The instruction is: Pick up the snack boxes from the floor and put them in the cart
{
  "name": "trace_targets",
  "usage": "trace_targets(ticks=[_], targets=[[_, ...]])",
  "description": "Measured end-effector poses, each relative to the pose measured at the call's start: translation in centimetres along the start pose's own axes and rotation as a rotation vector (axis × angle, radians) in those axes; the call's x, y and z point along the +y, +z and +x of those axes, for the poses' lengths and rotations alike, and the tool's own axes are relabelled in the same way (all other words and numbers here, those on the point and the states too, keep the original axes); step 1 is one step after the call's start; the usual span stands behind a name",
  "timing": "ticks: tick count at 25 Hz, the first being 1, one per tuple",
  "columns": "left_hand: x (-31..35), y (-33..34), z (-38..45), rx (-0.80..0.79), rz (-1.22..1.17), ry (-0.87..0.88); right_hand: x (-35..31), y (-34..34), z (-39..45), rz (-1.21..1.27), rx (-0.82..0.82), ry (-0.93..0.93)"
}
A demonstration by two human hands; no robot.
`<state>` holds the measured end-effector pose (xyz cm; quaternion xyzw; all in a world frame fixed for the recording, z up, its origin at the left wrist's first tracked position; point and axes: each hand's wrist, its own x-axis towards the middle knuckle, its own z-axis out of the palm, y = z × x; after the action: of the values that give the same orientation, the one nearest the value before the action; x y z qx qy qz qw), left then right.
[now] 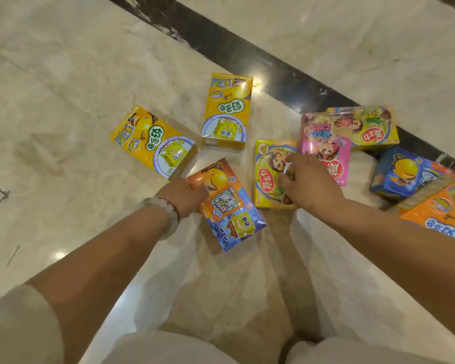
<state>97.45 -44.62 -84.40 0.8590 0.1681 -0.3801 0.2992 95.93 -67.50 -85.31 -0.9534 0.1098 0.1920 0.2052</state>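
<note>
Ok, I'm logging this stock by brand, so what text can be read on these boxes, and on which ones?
"好多鱼": on the left yellow box and the middle yellow box, upside down to the camera.
"蘑古力": in a red oval on the yellow-green box and on the pink box.
Orange and blue box: large characters, too stylised to read surely.
All other print is too small or blurred.

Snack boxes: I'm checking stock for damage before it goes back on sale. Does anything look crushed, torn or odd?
None looks crushed or torn. The boxes lie scattered at odd angles on the marble floor; the pink box overlaps a yellow-green box. The left hand grips an orange-and-blue box.
</note>
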Motion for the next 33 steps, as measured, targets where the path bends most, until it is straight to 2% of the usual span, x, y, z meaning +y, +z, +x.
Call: trace_targets(ticks=[4,6,10,15,18,21,24,27,31,33], targets=[[-0.4,1.2,0.3,0.082,-0.165,-0.095,-1.2,0.2,-0.3,-0.188,0.064,0.039],[-0.7,2.1,0.0,0.107,-0.259,-0.131,-1.3,1.2,-0.7,-0.284,0.083,-0.005],[-0.8,3.2,0.0,0.107,-0.261,-0.049,0.2,2.4,-0.8,-0.309,0.120,-0.173],[-1.2,3.5,0.4,0.163,-0.274,0.007,0.5,1.8,-2.1,-0.248,-0.001,-0.218],[-1.6,3.9,0.7,0.224,-0.281,0.009,0.0,1.3,-2.2,-0.216,-0.063,-0.164],[-1.6,4.1,0.6,0.204,-0.322,0.007,-0.6,1.3,-2.2,-0.057,-0.102,0.019],[-1.8,4.5,0.6,0.193,-0.276,0.042,-0.9,2.1,-2.3,-0.081,-0.121,0.091],[-2.0,4.5,0.9,0.192,-0.244,0.046,-0.8,3.0,-2.0,0.087,-0.132,0.122],[-1.9,4.4,0.6,0.171,-0.253,0.066,-0.2,3.6,-1.4,0.568,-0.123,0.312],[-2.0,4.3,0.5,0.160,-0.306,0.060,-0.1,3.5,-1.2,0.758,-0.126,0.347]])
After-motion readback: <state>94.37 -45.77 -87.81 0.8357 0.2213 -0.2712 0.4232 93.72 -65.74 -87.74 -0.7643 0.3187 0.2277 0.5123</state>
